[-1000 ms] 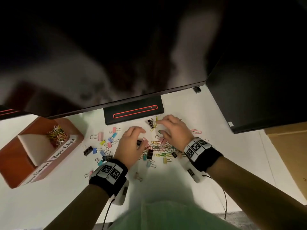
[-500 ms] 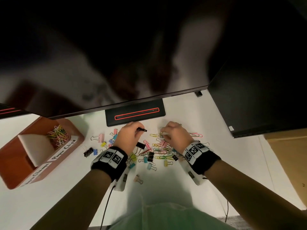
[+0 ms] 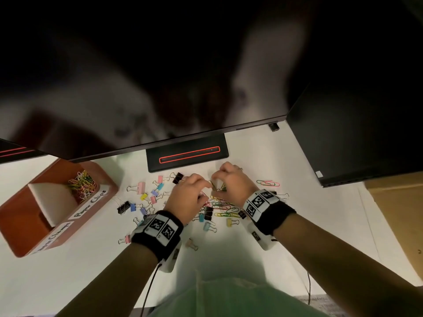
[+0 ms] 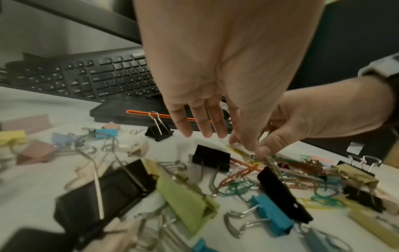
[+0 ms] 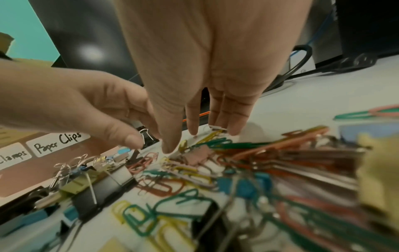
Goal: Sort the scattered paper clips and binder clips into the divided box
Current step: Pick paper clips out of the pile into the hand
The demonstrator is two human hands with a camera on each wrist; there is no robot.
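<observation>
Coloured paper clips (image 3: pixel 223 208) and binder clips (image 3: pixel 140 187) lie scattered on the white desk. My right hand (image 3: pixel 217 184) (image 5: pixel 181 139) curls down and pinches a few yellow-green paper clips (image 3: pixel 218 188) at the far edge of the pile. My left hand (image 3: pixel 206 187) (image 4: pixel 237 141) reaches to the same spot with its fingers hanging nearly straight. Its thumb and forefinger stay slightly apart in the right wrist view. A black binder clip (image 3: pixel 177 178) (image 4: pixel 159 133) stands free just left of it. The orange divided box (image 3: pixel 20 216) sits at the left, with paper clips (image 3: pixel 81 184) in its far compartment.
A black monitor stand base (image 3: pixel 186 156) lies just beyond the hands, under a wide monitor (image 3: pixel 137 88). A second dark screen (image 3: pixel 354 133) stands at the right. Behind the base is a keyboard (image 4: pixel 86 75). Two loose paper clips (image 3: pixel 267 183) lie right of my right hand.
Half a second ago my left hand held a small black clip out over the desk; now it holds none. Both hands have drawn together over the same paper clips.
</observation>
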